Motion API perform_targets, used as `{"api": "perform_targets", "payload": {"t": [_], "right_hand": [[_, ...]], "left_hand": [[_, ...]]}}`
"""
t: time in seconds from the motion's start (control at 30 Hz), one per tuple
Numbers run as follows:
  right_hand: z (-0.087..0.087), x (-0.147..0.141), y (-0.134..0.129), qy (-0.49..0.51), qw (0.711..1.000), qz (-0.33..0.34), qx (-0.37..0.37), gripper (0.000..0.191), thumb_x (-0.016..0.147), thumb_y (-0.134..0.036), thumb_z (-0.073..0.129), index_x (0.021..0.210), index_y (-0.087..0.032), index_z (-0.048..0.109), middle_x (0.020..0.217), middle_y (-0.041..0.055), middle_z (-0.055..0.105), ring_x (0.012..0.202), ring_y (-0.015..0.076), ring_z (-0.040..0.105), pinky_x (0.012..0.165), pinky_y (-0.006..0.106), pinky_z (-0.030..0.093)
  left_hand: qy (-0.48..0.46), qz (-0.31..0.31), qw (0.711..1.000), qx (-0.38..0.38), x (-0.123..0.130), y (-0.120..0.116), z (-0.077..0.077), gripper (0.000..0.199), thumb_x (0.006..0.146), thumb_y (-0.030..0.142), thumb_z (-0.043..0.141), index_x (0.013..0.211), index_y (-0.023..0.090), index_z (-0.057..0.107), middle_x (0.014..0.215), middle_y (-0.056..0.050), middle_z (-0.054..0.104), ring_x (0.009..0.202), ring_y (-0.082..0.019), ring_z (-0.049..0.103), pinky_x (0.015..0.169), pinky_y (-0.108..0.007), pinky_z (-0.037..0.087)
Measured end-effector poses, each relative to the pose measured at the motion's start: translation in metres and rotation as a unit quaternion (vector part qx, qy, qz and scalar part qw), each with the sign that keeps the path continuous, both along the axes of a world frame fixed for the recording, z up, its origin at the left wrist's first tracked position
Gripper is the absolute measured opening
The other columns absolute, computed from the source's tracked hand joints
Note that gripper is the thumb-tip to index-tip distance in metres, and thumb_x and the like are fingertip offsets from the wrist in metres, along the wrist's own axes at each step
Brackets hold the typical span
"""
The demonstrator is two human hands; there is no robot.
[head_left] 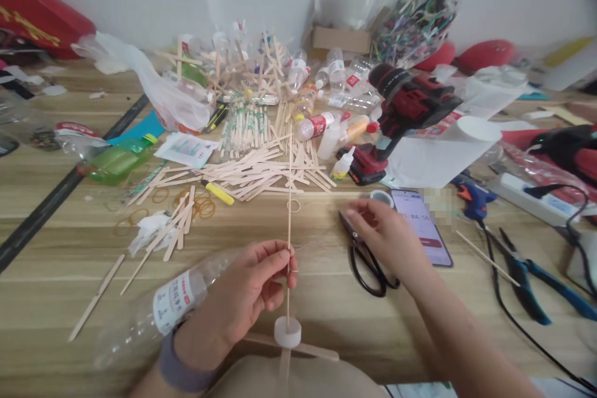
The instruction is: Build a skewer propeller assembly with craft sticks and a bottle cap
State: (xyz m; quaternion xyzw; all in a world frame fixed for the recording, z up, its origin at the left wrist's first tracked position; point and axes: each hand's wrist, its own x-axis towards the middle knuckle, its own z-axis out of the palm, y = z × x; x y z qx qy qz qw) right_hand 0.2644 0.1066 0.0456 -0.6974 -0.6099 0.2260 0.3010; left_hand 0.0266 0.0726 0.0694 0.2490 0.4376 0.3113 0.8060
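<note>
My left hand (261, 277) pinches a thin wooden skewer (290, 199) that stands upright. Its lower end goes into a white bottle cap (288, 333), with flat craft sticks (317, 351) crossed underneath. A small thin loop (293, 205) hangs at the skewer above my fingers, and a second one shows beside them. My right hand (385, 230) is closed, thumb against fingers, over the blade end of black-handled scissors (368, 277). Whether it grips the scissors or something small is hidden. A clear plastic bottle (172, 301) lies beside my left wrist.
Loose craft sticks (252, 174) pile up mid-table, with a yellow cutter (219, 193) in front. A red cordless drill (396, 118) stands behind. Rightward are a phone (422, 227), a glue gun (476, 196) with its cord, and pliers (527, 280). Rubber bands (200, 204) lie left.
</note>
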Motion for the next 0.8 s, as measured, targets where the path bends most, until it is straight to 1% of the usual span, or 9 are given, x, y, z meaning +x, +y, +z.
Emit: {"api": "perform_targets", "payload": {"t": [0.13, 0.23, 0.3, 0.4, 0.47, 0.57, 0.67, 0.73, 0.8], "right_hand": [[-0.007, 0.004, 0.046, -0.038, 0.997, -0.07, 0.016, 0.046, 0.08, -0.028, 0.064, 0.122, -0.012, 0.057, 0.113, 0.0169, 0.068, 0.086, 0.0249, 0.07, 0.078, 0.038, 0.053], [-0.014, 0.0, 0.072, -0.058, 0.993, -0.103, 0.007, 0.06, 0.077, -0.027, 0.072, 0.13, -0.008, 0.052, 0.122, 0.0207, 0.064, 0.09, 0.0266, 0.07, 0.083, 0.039, 0.053], [-0.017, -0.003, 0.083, -0.073, 0.991, -0.116, -0.001, 0.054, 0.08, -0.028, 0.074, 0.127, -0.01, 0.055, 0.121, 0.0179, 0.065, 0.095, 0.0267, 0.068, 0.087, 0.041, 0.053], [-0.021, -0.004, 0.094, -0.09, 0.989, -0.119, -0.016, 0.037, 0.091, -0.032, 0.065, 0.123, -0.016, 0.058, 0.122, 0.0105, 0.063, 0.103, 0.0237, 0.064, 0.087, 0.043, 0.054], [-0.023, -0.004, 0.1, -0.101, 0.987, -0.12, -0.025, 0.033, 0.095, -0.034, 0.059, 0.124, -0.018, 0.058, 0.124, 0.0087, 0.061, 0.104, 0.0224, 0.063, 0.086, 0.044, 0.055], [-0.022, -0.007, 0.106, -0.116, 0.986, -0.12, -0.028, 0.033, 0.095, -0.034, 0.059, 0.124, -0.018, 0.057, 0.124, 0.0088, 0.061, 0.103, 0.0222, 0.064, 0.086, 0.043, 0.055], [-0.013, -0.015, 0.102, -0.123, 0.986, -0.109, 0.002, 0.03, 0.087, -0.032, 0.068, 0.11, -0.012, 0.062, 0.106, 0.0089, 0.067, 0.093, 0.0244, 0.065, 0.082, 0.043, 0.054], [-0.002, -0.022, 0.089, -0.122, 0.987, -0.094, 0.039, 0.03, 0.078, -0.03, 0.074, 0.099, -0.012, 0.061, 0.093, 0.009, 0.068, 0.089, 0.0285, 0.065, 0.081, 0.045, 0.052], [0.009, -0.027, 0.068, -0.114, 0.988, -0.068, 0.075, 0.031, 0.077, -0.033, 0.073, 0.098, -0.016, 0.058, 0.099, 0.0097, 0.068, 0.097, 0.0303, 0.063, 0.085, 0.044, 0.049]], "left_hand": [[-0.021, 0.022, 0.999, -0.014, 0.002, 0.003, -0.002, 0.034, 0.061, 0.04, 0.085, 0.069, 0.015, 0.063, 0.066, 0.002, 0.058, 0.053, -0.006, 0.045, 0.041, -0.016, 0.029], [-0.039, 0.039, 0.998, -0.026, 0.001, 0.005, -0.004, 0.037, 0.059, 0.042, 0.087, 0.07, 0.015, 0.064, 0.064, 0.002, 0.059, 0.052, -0.005, 0.046, 0.044, -0.015, 0.032], [-0.054, 0.051, 0.997, -0.028, 0.001, 0.006, -0.006, 0.037, 0.058, 0.041, 0.088, 0.07, 0.015, 0.063, 0.065, 0.002, 0.059, 0.055, -0.006, 0.049, 0.045, -0.015, 0.033], [-0.076, 0.059, 0.995, -0.021, 0.001, 0.007, -0.009, 0.036, 0.06, 0.038, 0.088, 0.071, 0.015, 0.064, 0.066, 0.002, 0.059, 0.056, -0.007, 0.05, 0.044, -0.015, 0.034], [-0.087, 0.056, 0.994, -0.018, 0.001, 0.008, -0.01, 0.036, 0.06, 0.038, 0.088, 0.071, 0.014, 0.064, 0.066, 0.002, 0.059, 0.056, -0.007, 0.05, 0.044, -0.015, 0.034], [-0.097, 0.054, 0.994, -0.02, 0.002, 0.009, -0.013, 0.036, 0.06, 0.038, 0.088, 0.07, 0.014, 0.064, 0.065, 0.002, 0.059, 0.056, -0.007, 0.05, 0.045, -0.015, 0.036], [-0.108, 0.052, 0.993, -0.015, 0.002, 0.009, -0.017, 0.033, 0.063, 0.038, 0.086, 0.071, 0.014, 0.064, 0.065, 0.001, 0.059, 0.057, -0.007, 0.051, 0.048, -0.016, 0.038], [-0.118, 0.055, 0.991, -0.011, 0.002, 0.01, -0.019, 0.033, 0.064, 0.037, 0.085, 0.072, 0.013, 0.064, 0.067, 0.001, 0.059, 0.058, -0.007, 0.05, 0.047, -0.017, 0.037], [-0.123, 0.06, 0.991, -0.006, 0.002, 0.01, -0.021, 0.033, 0.065, 0.037, 0.085, 0.071, 0.013, 0.063, 0.068, 0.001, 0.059, 0.058, -0.008, 0.05, 0.046, -0.017, 0.035]]}}
